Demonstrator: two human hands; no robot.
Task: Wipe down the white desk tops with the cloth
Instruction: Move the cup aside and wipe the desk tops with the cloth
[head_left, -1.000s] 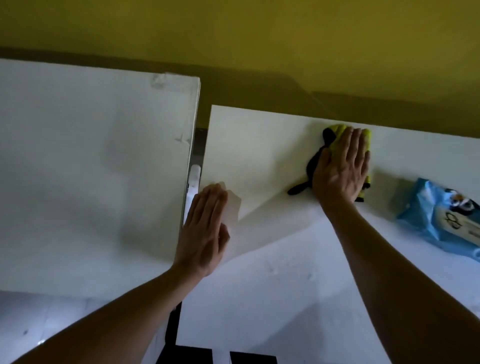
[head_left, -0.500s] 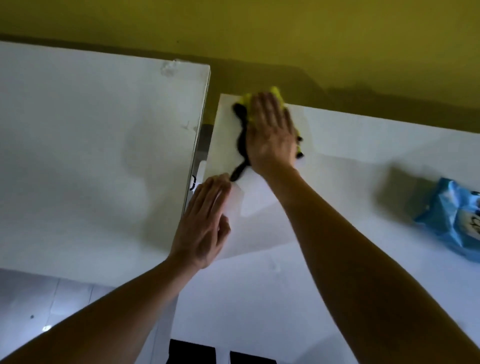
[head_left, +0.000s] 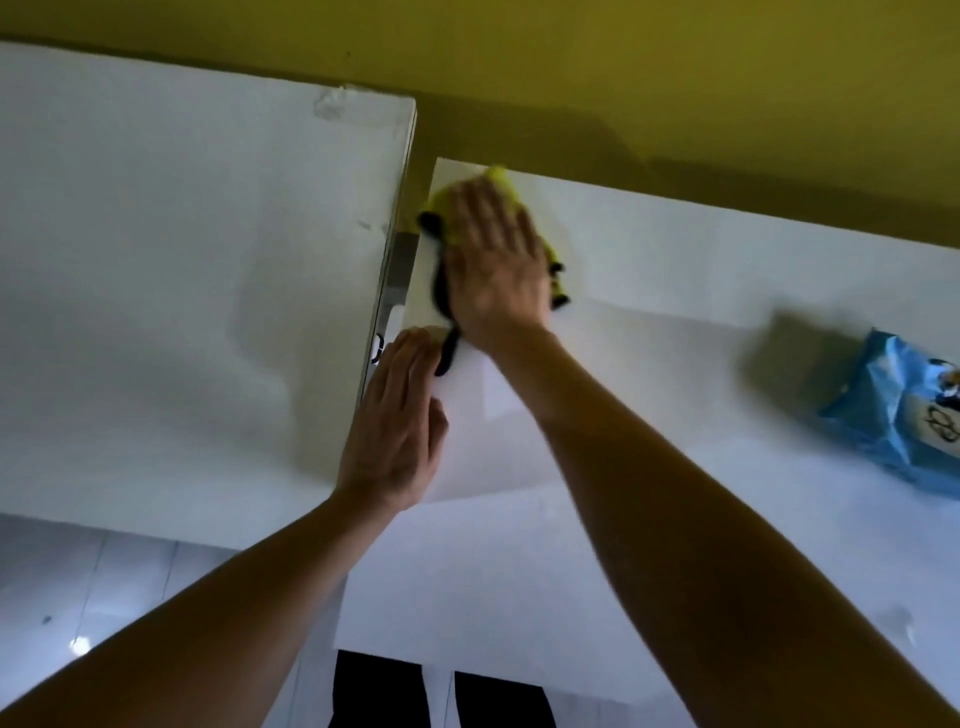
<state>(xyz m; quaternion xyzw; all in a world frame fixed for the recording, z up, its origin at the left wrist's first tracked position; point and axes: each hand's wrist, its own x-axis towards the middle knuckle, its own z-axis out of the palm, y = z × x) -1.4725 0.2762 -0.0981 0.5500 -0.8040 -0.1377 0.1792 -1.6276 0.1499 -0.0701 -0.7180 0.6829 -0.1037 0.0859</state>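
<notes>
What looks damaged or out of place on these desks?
The left desk has a scuffed, chipped-looking patch at its far right corner and a small mark near the right edge. A blue pack lies on the right desk, in the wiping area.

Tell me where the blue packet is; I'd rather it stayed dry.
In the head view, the blue packet lies at the right edge on the right desk top, well clear of the cloth.

Right hand (head_left: 496, 265) lies flat, fingers together, arm stretched forward — left hand (head_left: 397, 421) flat too, just below its wrist.
</notes>
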